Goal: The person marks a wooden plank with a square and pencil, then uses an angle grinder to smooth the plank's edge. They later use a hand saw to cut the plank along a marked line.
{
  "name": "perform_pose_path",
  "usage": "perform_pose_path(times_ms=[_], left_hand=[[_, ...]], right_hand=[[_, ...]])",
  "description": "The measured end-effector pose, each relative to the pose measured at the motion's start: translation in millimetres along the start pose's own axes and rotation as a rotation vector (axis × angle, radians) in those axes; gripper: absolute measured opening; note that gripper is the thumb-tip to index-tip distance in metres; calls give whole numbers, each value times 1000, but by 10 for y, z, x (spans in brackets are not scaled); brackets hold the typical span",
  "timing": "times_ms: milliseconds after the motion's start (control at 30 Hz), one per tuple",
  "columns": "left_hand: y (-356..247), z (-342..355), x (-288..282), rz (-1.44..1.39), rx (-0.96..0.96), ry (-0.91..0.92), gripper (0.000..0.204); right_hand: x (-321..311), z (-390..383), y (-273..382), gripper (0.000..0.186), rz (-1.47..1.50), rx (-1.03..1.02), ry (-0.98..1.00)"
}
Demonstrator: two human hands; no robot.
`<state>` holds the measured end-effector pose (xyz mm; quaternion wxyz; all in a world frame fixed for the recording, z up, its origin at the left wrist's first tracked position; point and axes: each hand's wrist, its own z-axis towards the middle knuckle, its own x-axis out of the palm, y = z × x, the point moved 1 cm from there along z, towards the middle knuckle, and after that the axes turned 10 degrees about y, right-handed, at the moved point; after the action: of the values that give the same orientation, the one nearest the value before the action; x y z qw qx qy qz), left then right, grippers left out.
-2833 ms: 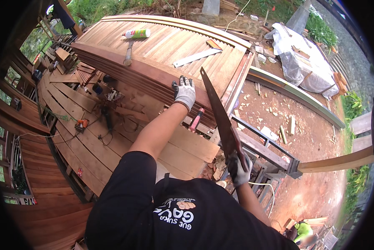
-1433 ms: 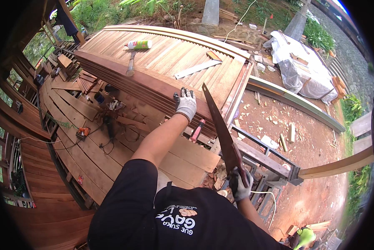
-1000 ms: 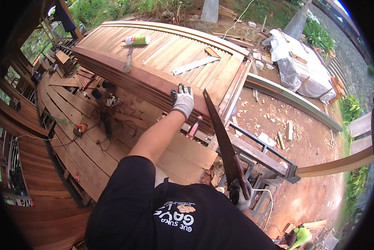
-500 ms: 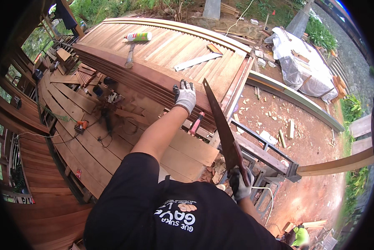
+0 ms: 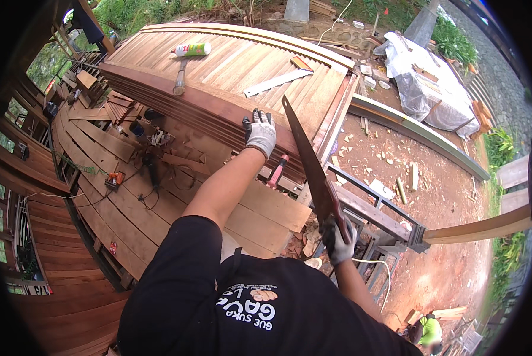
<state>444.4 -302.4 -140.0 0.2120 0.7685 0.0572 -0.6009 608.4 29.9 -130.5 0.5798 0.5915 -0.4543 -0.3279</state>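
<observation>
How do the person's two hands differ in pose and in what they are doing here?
The left hand lies flat, fingers spread, pressing on the edge of the stacked wooden planks, arm stretched forward. The right hand is clenched around the handle of a hand saw, drawn back close to the body, blade angled toward the planks. Both wear light work gloves with dark fingertips.

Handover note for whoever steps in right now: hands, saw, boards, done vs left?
Left hand: gloved, flat on the edge of the board stack, bracing it.
Right hand: gloved, gripping the handle of the handsaw, blade angled up across the stack's edge.
On top of the stack: hammer, tube, metal straightedge.
Done: cannot tell how deep the cut is; no board end is visibly off.
Left: probably the sawing itself.
</observation>
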Motion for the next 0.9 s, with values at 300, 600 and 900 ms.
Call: perform_pose_path(times_ms=[300, 600, 900], left_hand=[[47, -28, 34, 1, 14, 13, 55], [6, -42, 85, 22, 19, -12, 55], [1, -9, 47, 18, 5, -30, 55]], right_hand=[[-392, -931, -69, 36, -20, 77, -30], [140, 590, 17, 16, 33, -26, 81], [-240, -623, -143, 31, -34, -109, 16]])
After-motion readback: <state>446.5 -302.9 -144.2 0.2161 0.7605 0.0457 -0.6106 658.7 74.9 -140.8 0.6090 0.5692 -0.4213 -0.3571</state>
